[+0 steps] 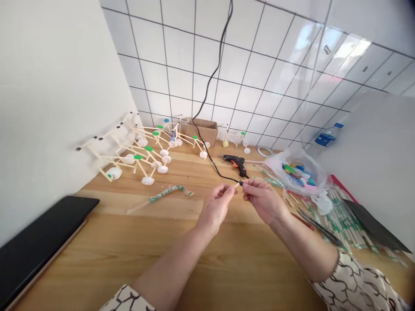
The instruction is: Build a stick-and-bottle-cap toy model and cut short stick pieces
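My left hand (214, 206) is closed in a pinch on a short pale stick (237, 185), most of which its fingers hide. Facing it, my right hand (265, 199) pinches a small black piece (241, 183) at the stick's other end; whether it is tape or a cap I cannot tell. Just beyond my hands a black glue gun (238, 163) with an orange trigger lies on its side. Its black cord (207, 93) hangs down the tiled wall and runs close behind my fingers.
Several bicycle-like stick models (142, 147) with white cap wheels stand at the back left, near a cardboard box (207, 131). A torn wrapper (167, 193) lies left. Right are a bag of bottle caps (300, 175), scissors (319, 225) and wrapped chopsticks (345, 216). A phone (42, 242) lies at left.
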A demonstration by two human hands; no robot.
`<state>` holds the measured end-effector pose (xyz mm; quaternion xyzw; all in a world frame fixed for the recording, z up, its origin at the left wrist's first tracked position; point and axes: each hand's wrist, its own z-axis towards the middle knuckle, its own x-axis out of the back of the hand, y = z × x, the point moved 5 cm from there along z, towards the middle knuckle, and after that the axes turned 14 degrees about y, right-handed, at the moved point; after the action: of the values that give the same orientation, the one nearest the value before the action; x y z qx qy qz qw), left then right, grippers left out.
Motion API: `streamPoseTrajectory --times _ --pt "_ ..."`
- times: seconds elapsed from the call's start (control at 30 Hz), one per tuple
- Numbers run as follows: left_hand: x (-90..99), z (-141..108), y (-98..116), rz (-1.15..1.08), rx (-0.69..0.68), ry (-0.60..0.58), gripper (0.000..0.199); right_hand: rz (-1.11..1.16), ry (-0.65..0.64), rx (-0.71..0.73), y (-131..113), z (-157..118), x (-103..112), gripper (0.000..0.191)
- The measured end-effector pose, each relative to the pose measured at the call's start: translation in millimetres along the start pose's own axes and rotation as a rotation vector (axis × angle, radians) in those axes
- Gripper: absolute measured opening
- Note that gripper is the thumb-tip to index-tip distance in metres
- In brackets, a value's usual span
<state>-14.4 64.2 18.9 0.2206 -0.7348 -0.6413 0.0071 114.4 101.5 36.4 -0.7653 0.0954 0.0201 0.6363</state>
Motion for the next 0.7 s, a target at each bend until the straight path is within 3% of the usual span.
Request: streamPoseTrajectory --times 0.2,0.47,0.7 --pt "-8.4 -9.0 -2.5 0.067 -0.079 -0.142 0.026 0.142 0.052 -0.032 13.8 -23.0 11.1 0.016" --pt "-11.2 -14.4 0.5 0.126 -0.098 -0.185 0.024 0.230 0.020 -0.094 16.5 -30.6 13.8 0.016" --pt "-12.8 -16.9 -1.9 0.086 -0.056 -0.140 0.019 0.308 -0.034 -0.139 29.7 -31.8 12.3 0.014"
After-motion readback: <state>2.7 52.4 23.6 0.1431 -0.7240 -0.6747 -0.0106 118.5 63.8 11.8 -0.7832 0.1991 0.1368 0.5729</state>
